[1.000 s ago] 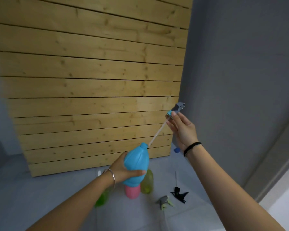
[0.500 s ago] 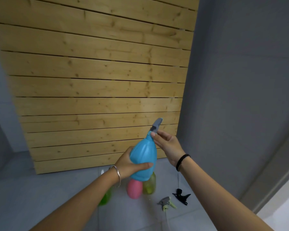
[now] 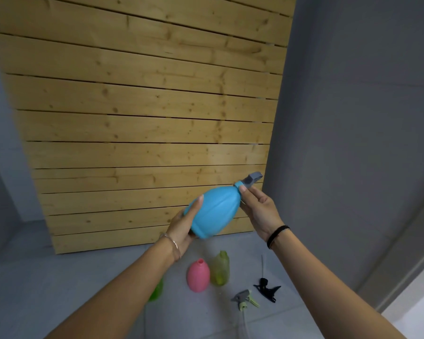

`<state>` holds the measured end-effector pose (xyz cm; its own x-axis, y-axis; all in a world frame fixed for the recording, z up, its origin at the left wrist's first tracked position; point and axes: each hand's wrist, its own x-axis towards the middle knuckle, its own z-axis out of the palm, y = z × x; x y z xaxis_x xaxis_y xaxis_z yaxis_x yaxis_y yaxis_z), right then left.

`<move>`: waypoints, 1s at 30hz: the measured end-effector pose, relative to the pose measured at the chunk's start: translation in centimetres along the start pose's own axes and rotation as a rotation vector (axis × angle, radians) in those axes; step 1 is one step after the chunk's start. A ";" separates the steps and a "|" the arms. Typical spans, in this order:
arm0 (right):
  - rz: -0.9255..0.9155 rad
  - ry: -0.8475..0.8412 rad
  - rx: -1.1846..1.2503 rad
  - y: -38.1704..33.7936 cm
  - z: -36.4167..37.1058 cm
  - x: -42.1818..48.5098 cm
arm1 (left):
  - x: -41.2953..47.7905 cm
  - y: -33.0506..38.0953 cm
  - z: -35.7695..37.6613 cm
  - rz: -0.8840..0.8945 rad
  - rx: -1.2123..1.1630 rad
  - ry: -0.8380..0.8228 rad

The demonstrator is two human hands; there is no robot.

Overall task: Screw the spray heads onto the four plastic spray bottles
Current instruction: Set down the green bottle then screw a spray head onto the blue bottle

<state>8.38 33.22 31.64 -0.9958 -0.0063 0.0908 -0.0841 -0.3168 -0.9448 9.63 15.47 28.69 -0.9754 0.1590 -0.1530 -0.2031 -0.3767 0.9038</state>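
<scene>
My left hand (image 3: 184, 223) grips the base of a blue spray bottle (image 3: 213, 211), which is tilted with its neck up to the right. A grey spray head (image 3: 252, 178) sits on that neck, and my right hand (image 3: 257, 206) pinches its blue collar. On the grey floor below stand a pink bottle (image 3: 198, 275) and a yellow-green bottle (image 3: 220, 267), both without heads. A green bottle (image 3: 156, 291) is mostly hidden behind my left forearm. A grey and green spray head (image 3: 244, 298) and a black spray head (image 3: 267, 288) lie on the floor to the right.
A wooden slatted panel (image 3: 145, 118) leans upright just behind the bottles. A grey wall (image 3: 353, 118) runs along the right side. Grey floor tiles (image 3: 59, 277) spread to the left.
The spray head's tube went down into the blue bottle and the head now sits on the neck. The bottle has tilted to the right, and my left hand has shifted to its base.
</scene>
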 end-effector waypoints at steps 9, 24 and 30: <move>-0.012 0.142 0.047 0.0 -0.6 0.3 | 0.0 -0.5 1.7 -0.036 0.000 -0.034; 0.036 0.142 0.097 0.6 -1.5 0.8 | -0.2 0.1 1.2 -0.134 0.056 -0.227; 0.054 0.169 0.119 0.7 -1.8 0.8 | 0.2 -0.4 1.3 0.007 0.143 -0.092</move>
<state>7.42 34.67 30.48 -0.9913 0.1296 -0.0230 -0.0354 -0.4303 -0.9020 9.66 16.78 28.83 -0.9633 0.2424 -0.1152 -0.1758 -0.2456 0.9533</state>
